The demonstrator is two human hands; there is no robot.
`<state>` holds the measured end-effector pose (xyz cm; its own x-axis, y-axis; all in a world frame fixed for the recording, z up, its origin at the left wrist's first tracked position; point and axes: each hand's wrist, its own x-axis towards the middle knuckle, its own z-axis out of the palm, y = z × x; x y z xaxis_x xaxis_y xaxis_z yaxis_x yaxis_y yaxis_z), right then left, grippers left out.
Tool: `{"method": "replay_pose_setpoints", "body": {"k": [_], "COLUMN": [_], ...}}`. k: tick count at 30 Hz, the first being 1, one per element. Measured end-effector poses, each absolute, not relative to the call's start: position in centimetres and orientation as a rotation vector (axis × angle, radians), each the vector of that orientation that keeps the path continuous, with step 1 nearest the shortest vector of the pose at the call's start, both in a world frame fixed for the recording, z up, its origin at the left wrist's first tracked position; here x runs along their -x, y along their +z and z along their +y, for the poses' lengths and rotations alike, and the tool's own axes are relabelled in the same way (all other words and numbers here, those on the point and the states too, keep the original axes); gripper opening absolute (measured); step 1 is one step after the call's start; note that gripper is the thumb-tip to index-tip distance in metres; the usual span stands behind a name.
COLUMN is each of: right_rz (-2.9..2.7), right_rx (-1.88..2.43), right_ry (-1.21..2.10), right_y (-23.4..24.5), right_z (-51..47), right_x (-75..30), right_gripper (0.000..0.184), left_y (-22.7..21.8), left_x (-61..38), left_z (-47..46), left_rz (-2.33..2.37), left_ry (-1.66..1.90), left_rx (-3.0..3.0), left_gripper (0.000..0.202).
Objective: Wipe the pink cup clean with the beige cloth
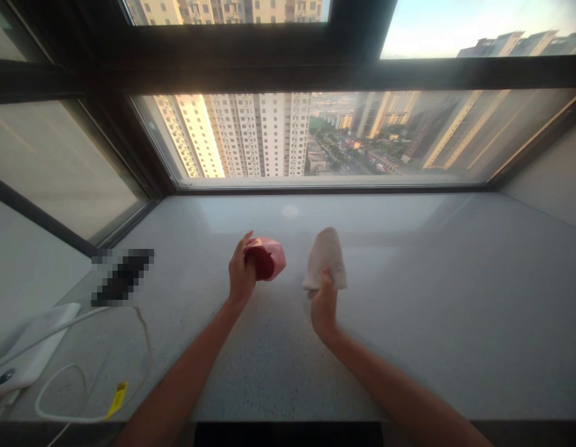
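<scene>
My left hand is closed around a small pink-red cup-like object, held tilted with its dark red opening facing me, just above the pale stone windowsill. My right hand is closed on a whitish cloth that stands up from my fingers, a little to the right of the pink object. The two held things are apart by a narrow gap.
A white power bank with a white cable and a yellow tag lies at the sill's left front. A blurred dark object sits beyond it. A large window overlooks high-rise buildings.
</scene>
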<state>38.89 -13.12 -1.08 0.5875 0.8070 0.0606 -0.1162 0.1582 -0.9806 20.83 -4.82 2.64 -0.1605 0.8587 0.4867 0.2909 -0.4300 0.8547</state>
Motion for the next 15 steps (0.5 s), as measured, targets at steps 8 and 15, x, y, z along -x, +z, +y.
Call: {"method": "replay_pose_setpoints", "body": {"k": [8, 15], "right_rz": [-1.153, -0.913], "right_rx": [0.967, 0.952], "right_ry": [0.616, 0.846], "right_y": [2.4, 3.4], "right_z": [-12.6, -11.1], "right_x": [-38.7, -40.4], "right_gripper": [0.05, 0.054], "left_y": [2.2, 1.8], "left_x": [-23.4, -24.2], "left_z": [-7.3, -7.7], "left_rz": [1.073, 0.877], "left_ry": [1.148, 1.135], "left_rx": [-1.636, -2.045], "left_gripper": [0.051, 0.115]}}
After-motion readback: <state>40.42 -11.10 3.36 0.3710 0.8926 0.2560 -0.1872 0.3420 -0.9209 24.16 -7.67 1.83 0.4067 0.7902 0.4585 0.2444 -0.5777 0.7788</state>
